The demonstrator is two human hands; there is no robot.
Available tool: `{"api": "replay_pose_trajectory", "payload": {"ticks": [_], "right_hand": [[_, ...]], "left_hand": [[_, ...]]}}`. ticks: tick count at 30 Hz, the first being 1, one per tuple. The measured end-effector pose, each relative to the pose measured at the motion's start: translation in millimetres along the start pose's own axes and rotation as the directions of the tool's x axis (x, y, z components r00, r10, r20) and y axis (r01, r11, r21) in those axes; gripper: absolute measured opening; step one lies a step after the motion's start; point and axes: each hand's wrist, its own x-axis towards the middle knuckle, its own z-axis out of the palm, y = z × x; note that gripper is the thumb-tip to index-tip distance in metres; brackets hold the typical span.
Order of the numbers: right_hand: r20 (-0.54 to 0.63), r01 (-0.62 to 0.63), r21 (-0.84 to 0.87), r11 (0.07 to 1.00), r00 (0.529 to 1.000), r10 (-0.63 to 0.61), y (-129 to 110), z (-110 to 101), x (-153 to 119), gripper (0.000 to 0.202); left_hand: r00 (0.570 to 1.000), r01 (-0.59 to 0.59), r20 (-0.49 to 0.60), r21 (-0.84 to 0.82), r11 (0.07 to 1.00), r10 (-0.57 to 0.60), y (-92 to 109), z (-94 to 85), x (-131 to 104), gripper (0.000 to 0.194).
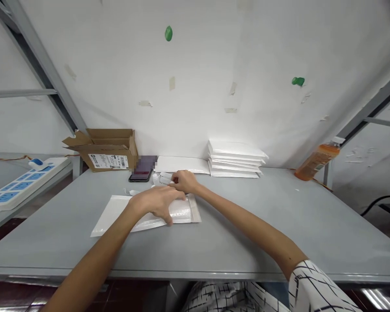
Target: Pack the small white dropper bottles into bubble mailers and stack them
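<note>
A white padded envelope [112, 215] lies flat on the grey table, its flap end toward the right. Across its middle rests my left hand [157, 203], palm down, with thumb and fingers apart. My right hand [185, 181] is just beyond the envelope's far edge, fingers curled together. What those fingers pinch, if anything, is too small and hidden to make out. Crumpled white translucent strips [165, 178] lie right beside the right fingertips. Another small white scrap [133, 192] is behind the envelope, left of my left hand.
Against the wall stand an open cardboard box [108, 149], a phone [140, 175], a flat white envelope [182, 164] and a stack of white padded envelopes [235, 158]. An orange drink bottle [318, 160] leans at the right. A power strip [22, 184] sits at the left.
</note>
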Motion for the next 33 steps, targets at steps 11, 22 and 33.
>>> {"api": "replay_pose_trajectory", "payload": {"ticks": [11,22,33], "right_hand": [[-0.216,-0.086,0.482,0.872,0.953,0.213,78.3,-55.2,-104.4,0.035],[0.047,-0.294,0.490,0.821,0.949,0.312,103.3,-105.2,-165.4,0.031],[0.075,-0.248,0.590,0.768,0.964,0.254,91.1,-90.4,-159.8,0.025]], "left_hand": [[0.977,-0.093,-0.202,-0.086,0.992,0.074,-2.3,9.5,17.6,0.055],[0.828,-0.201,-0.520,0.071,0.977,0.209,26.9,63.9,58.3,0.047],[0.725,-0.254,-0.631,0.124,0.959,0.274,32.6,70.0,61.5,0.044]]}}
